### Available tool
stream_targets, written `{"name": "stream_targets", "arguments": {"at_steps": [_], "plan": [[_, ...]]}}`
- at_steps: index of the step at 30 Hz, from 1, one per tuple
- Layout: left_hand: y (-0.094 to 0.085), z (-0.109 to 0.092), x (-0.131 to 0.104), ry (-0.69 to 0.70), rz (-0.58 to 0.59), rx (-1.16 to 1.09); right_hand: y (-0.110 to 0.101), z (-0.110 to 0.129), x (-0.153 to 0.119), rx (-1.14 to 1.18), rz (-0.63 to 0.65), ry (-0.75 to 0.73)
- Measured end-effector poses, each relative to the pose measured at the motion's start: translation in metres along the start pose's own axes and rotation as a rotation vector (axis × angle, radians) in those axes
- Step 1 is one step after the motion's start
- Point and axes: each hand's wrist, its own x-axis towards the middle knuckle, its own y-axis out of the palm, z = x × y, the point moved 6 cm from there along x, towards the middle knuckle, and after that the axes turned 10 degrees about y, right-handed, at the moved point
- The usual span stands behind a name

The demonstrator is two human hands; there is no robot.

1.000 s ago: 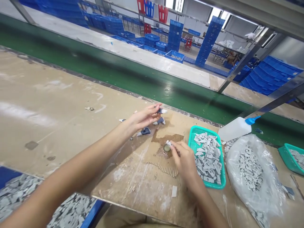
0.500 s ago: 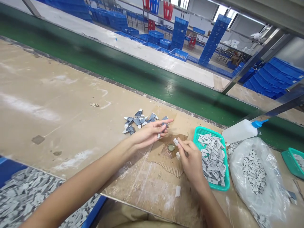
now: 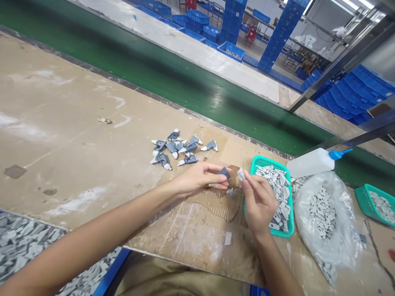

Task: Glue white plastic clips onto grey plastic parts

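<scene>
Between thumb and fingers, my left hand (image 3: 203, 177) grips a dark grey plastic part (image 3: 224, 173). A small white plastic piece (image 3: 241, 174) is pinched in the fingertips of my right hand (image 3: 258, 197). The two parts face each other a short gap apart, above a brown-stained piece of cardboard (image 3: 216, 207) on the bench. Behind my left hand lie several grey parts with white ends (image 3: 191, 147). Beside my right hand stands a green basket (image 3: 253, 164) heaped with small white pieces (image 3: 279, 187).
A white bottle with a blue nozzle (image 3: 310, 164) lies behind a clear plastic bag of small pieces (image 3: 342, 222). Another green basket (image 3: 362, 203) sits at far right. At lower left is a blue crate (image 3: 112, 269) full of grey pieces. A green strip (image 3: 185, 88) runs behind the bench.
The view has shifted slightly. My right hand has lifted its white piece up from beside the cardboard, and my left hand has brought the grey part over to face it.
</scene>
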Motion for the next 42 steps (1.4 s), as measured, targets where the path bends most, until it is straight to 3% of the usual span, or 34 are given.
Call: {"name": "stream_targets", "arguments": {"at_steps": [6, 12, 24, 34, 42], "plan": [[-0.005, -0.007, 0.003, 0.205, -0.001, 0.323, 0.0, 0.001, 0.001, -0.007, 0.011, -0.03], [-0.005, -0.004, 0.001, 0.238, -0.019, 0.302, 0.005, 0.004, 0.0, -0.001, 0.079, -0.087], [0.003, -0.009, -0.003, 0.218, -0.019, 0.212, 0.011, 0.004, -0.002, 0.032, 0.18, -0.075], [-0.004, -0.003, -0.005, 0.174, -0.11, 0.214, 0.022, -0.006, 0.0, 0.055, 0.309, 0.012], [0.0, 0.013, -0.001, 0.023, 0.029, 0.0, 0.023, -0.009, 0.003, -0.003, 0.383, 0.037]]}}
